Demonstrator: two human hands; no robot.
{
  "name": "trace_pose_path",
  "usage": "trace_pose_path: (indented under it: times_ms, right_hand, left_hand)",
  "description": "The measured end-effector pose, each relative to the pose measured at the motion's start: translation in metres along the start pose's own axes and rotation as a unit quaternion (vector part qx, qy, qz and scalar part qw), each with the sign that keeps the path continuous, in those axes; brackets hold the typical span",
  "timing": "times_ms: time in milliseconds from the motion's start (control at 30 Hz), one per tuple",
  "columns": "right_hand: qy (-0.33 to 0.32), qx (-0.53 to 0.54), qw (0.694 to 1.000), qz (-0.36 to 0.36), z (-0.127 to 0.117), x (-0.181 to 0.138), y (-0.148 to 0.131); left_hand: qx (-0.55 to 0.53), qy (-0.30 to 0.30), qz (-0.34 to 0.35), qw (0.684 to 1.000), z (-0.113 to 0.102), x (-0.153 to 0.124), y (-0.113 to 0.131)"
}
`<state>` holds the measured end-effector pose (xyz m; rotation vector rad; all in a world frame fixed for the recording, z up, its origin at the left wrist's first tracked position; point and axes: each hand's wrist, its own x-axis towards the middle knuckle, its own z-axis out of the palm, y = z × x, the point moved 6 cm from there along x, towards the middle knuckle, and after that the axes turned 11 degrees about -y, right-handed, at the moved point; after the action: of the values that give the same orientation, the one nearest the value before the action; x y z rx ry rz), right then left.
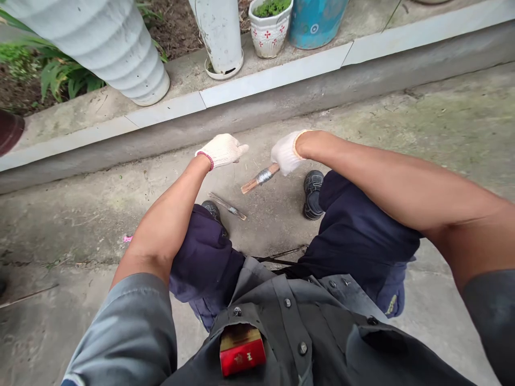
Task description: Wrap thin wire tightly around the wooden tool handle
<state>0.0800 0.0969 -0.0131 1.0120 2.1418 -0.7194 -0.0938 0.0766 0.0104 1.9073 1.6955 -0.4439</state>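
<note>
Both my hands wear white knit gloves and hang over the concrete ground [80,214] between my knees. My right hand [286,153] is closed around a short wooden handle [259,178] with a band of silver tape; the handle's free end points down and left. My left hand [223,150] is closed in a loose pinch about a hand's width to the left; what it holds, if anything, is too thin to make out. A thin stick-like tool [228,206] lies on the ground by my left shoe [213,212]. My right shoe [313,193] stands below my right hand.
A raised concrete kerb [261,91] runs across ahead. On it stand a large ribbed white pot [108,48], a white cylinder pot [220,37], a small patterned pot [269,29] and a blue pot [316,21]. A red box [241,351] sits in my shirt pocket.
</note>
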Motion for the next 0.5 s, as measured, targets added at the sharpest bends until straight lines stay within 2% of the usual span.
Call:
trace_pose_path:
  times_ms: [100, 233, 367, 500]
  right_hand:
    - [0.022, -0.072, 0.995, 0.070, -0.011, 0.025, 0.013]
    - [0.115, -0.045, 0.988, 0.089, -0.044, 0.027, 0.030]
    - [0.165, -0.019, 0.985, 0.045, -0.064, 0.001, 0.034]
    - [0.167, 0.041, 0.983, -0.057, -0.063, -0.032, 0.022]
  left_hand:
    - [0.002, 0.019, 0.019, 1.000, -0.004, -0.005, 0.014]
    - [0.005, 0.026, 0.028, 0.999, -0.007, -0.017, 0.030]
    - [-0.010, -0.036, 0.024, 0.999, 0.004, -0.023, 0.030]
    - [0.002, -0.077, 0.026, 0.997, 0.013, -0.018, 0.017]
